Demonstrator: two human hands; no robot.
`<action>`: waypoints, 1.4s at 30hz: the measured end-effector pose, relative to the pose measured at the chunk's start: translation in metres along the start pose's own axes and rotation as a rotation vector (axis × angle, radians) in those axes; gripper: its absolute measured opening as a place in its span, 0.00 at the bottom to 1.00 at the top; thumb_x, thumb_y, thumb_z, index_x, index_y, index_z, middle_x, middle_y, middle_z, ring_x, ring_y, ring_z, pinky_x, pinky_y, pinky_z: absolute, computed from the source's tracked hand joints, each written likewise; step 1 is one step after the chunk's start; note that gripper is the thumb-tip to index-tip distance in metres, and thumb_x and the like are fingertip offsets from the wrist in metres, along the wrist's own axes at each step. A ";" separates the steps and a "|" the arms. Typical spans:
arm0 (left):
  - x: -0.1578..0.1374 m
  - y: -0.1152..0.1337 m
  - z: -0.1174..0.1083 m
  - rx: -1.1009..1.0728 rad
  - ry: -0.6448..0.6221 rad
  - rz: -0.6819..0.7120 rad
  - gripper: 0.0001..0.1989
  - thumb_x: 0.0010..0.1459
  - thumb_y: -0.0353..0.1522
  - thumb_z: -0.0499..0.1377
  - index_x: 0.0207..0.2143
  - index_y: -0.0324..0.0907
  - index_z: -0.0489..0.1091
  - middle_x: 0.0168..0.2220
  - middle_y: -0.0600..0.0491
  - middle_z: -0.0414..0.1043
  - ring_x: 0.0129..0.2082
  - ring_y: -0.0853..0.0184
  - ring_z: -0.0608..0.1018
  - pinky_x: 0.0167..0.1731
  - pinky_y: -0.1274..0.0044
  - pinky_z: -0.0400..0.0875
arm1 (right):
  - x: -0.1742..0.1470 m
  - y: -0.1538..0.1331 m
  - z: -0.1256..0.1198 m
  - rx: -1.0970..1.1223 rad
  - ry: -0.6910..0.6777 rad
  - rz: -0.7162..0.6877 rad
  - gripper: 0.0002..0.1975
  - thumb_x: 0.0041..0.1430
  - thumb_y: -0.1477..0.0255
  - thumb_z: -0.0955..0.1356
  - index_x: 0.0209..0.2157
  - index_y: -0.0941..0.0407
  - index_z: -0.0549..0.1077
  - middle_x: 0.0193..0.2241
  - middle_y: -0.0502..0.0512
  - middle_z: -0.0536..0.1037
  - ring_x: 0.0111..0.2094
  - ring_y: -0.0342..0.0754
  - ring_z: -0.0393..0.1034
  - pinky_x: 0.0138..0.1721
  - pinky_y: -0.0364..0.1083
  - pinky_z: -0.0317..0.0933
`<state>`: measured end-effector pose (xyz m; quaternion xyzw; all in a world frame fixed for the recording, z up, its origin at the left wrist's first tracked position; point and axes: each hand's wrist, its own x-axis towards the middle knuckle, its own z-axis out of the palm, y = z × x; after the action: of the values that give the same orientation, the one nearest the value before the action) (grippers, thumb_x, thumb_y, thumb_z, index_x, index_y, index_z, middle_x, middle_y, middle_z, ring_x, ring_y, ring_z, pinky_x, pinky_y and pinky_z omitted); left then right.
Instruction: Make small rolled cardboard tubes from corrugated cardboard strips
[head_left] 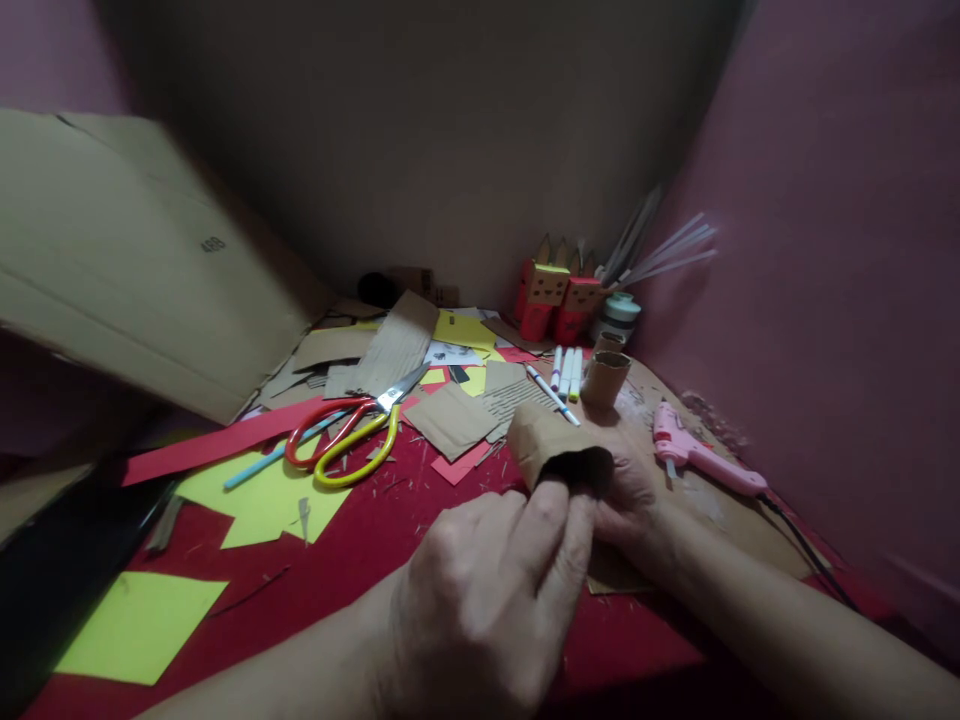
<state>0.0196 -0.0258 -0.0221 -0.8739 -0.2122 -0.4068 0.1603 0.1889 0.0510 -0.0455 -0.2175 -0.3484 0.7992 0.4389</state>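
A brown cardboard tube (544,440) is tilted with its open end toward me, above the red tabletop. My left hand (487,580) is closed at that near end, with fingertips reaching into the opening and pinching its lower edge. Behind and to the right, my right hand (630,485) wraps round the tube; most of its fingers are hidden. Just beyond stand another cardboard tube (607,380) and a similar one partly behind it. A pink glue gun (701,455) lies to the right of my right hand.
Red-and-yellow-handled scissors (360,430) rest on scraps at left, by a blue stick (262,462). Several cardboard pieces (450,420), yellow paper (142,625) and markers (566,375) are scattered about. Decorated figures (547,300) and a jar (619,315) stand at the back; walls enclose the table.
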 end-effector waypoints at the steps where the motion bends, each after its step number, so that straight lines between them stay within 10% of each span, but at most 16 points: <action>1: -0.001 -0.001 0.001 -0.004 0.000 -0.012 0.20 0.59 0.23 0.48 0.53 0.26 0.64 0.43 0.32 0.74 0.37 0.59 0.79 0.31 0.70 0.77 | 0.000 -0.001 0.001 0.020 0.003 -0.005 0.11 0.43 0.78 0.70 0.33 0.57 0.74 0.29 0.52 0.77 0.34 0.44 0.70 0.39 0.42 0.67; 7: 0.006 -0.005 0.003 0.008 0.072 -0.253 0.14 0.58 0.27 0.57 0.46 0.29 0.69 0.37 0.39 0.77 0.33 0.62 0.79 0.28 0.76 0.74 | -0.002 -0.004 0.009 -0.060 0.007 -0.064 0.09 0.46 0.75 0.72 0.33 0.59 0.74 0.24 0.49 0.75 0.19 0.38 0.66 0.20 0.38 0.62; 15: 0.019 -0.038 -0.007 -0.936 0.067 -1.279 0.12 0.60 0.34 0.55 0.43 0.36 0.70 0.15 0.55 0.71 0.10 0.74 0.67 0.13 0.84 0.63 | -0.012 -0.013 0.011 -0.340 0.026 -0.262 0.15 0.52 0.73 0.71 0.43 0.56 0.75 0.22 0.49 0.75 0.18 0.40 0.68 0.17 0.39 0.62; 22: 0.008 -0.066 0.014 -1.577 0.286 -1.431 0.07 0.56 0.22 0.56 0.38 0.36 0.71 0.20 0.55 0.69 0.15 0.76 0.69 0.14 0.87 0.65 | -0.026 -0.010 0.030 -0.624 0.003 -0.368 0.17 0.52 0.76 0.71 0.45 0.50 0.76 0.38 0.50 0.78 0.32 0.40 0.70 0.33 0.41 0.67; 42: 0.006 -0.066 0.024 -1.655 0.234 -1.670 0.14 0.52 0.15 0.51 0.36 0.37 0.70 0.23 0.55 0.69 0.16 0.77 0.70 0.17 0.86 0.69 | -0.026 -0.005 0.042 -0.465 -0.148 -0.397 0.21 0.53 0.80 0.67 0.49 0.57 0.65 0.39 0.54 0.75 0.46 0.46 0.70 0.37 0.43 0.70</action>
<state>0.0053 0.0431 -0.0245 -0.2599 -0.3738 -0.4768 -0.7519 0.1773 0.0148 -0.0129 -0.1811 -0.5883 0.6104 0.4985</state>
